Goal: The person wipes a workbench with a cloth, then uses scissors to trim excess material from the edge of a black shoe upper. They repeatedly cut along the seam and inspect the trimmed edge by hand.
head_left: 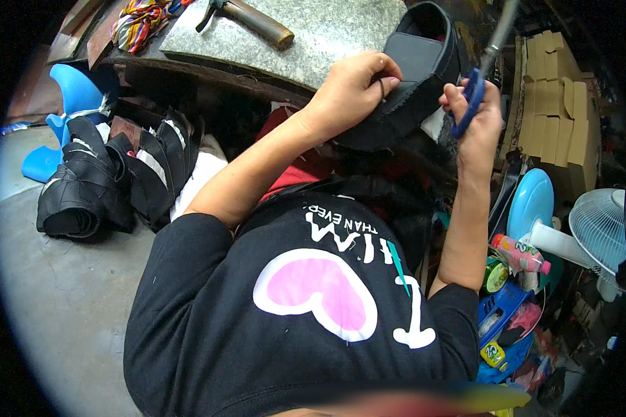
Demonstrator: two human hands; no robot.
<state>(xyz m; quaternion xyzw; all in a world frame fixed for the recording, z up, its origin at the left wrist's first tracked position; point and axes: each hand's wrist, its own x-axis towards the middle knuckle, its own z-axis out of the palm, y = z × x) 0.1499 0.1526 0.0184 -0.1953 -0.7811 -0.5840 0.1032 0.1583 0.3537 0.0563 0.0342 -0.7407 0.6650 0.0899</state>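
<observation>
My right hand [478, 118] is closed round the blue handles of a pair of scissors [471, 104], whose metal blades point up and away, blurred toward the top edge. My left hand [355, 90] has thumb and forefinger pinched on a thin dark strip [384, 89]. Right beside that hand is a black open-topped piece [416, 59] with a rounded far end and a flat panel inside. Dark fabric-like material [375, 128] with a rough edge lies under the left wrist, its outline hard to make out. The scissors are apart from the black piece.
A hammer [257, 26] and a striped cloth [142, 24] lie by a stone slab [327, 42]. Bundled black pieces [83, 187] and a blue plastic chair [83, 90] are at left. Stacked cardboard [553, 104], a fan [598, 226] and a pink bottle [522, 254] stand at right.
</observation>
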